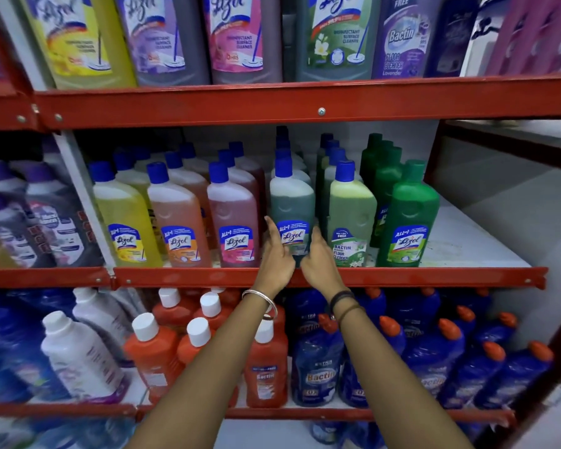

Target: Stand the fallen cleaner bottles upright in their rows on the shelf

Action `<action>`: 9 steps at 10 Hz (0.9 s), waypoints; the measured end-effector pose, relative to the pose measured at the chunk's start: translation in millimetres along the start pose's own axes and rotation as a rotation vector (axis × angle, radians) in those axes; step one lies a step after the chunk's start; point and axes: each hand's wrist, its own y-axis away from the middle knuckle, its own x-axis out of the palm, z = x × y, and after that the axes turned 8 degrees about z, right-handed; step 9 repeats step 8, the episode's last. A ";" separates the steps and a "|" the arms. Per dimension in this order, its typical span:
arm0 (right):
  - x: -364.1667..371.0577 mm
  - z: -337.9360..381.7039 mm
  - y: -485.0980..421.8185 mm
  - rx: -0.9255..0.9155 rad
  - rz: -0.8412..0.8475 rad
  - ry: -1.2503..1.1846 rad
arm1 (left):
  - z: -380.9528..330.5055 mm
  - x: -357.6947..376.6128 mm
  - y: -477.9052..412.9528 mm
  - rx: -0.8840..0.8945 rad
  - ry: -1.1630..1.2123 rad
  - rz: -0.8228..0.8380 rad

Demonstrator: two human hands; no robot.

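A dark green cleaner bottle (pixel 291 202) with a blue cap stands upright at the front of its row on the middle red shelf (pixel 402 276). My left hand (pixel 276 254) rests against its lower left side, fingers pointing up along the label. My right hand (pixel 318 254) touches its lower right side. Both hands cup the bottle from either side. To its left stand yellow (pixel 123 218), orange (pixel 177 218) and pink (pixel 232 218) bottles. A pale green bottle (pixel 350 215) and a solid green bottle (pixel 408 218) stand to its right. All front bottles look upright.
Large cleaner bottles fill the top shelf (pixel 240 102). The lower shelf holds white bottles (pixel 78 351), orange bottles (pixel 156 354) and blue bottles with orange caps (pixel 441 351). Bare white shelf surface (pixel 473 244) lies right of the solid green bottle. Grey bottles (pixel 46 222) fill the neighbouring bay.
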 end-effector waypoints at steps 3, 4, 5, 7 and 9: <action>2.5 1.7 7.9 0.040 -0.018 0.089 | 8.0 -1.2 20.3 -0.007 -0.030 0.050; 3.0 0.1 14.8 0.032 -0.003 0.060 | 10.6 0.4 24.6 -0.001 -0.034 0.032; -2.5 4.9 18.2 0.043 0.022 0.053 | 3.6 0.2 26.4 -0.028 -0.035 0.048; -12.6 17.5 31.9 0.097 0.016 0.115 | -3.7 -1.9 39.1 -0.025 -0.077 0.097; -27.4 26.4 45.5 0.009 -0.259 0.224 | -13.4 -6.3 46.8 0.100 -0.192 -0.147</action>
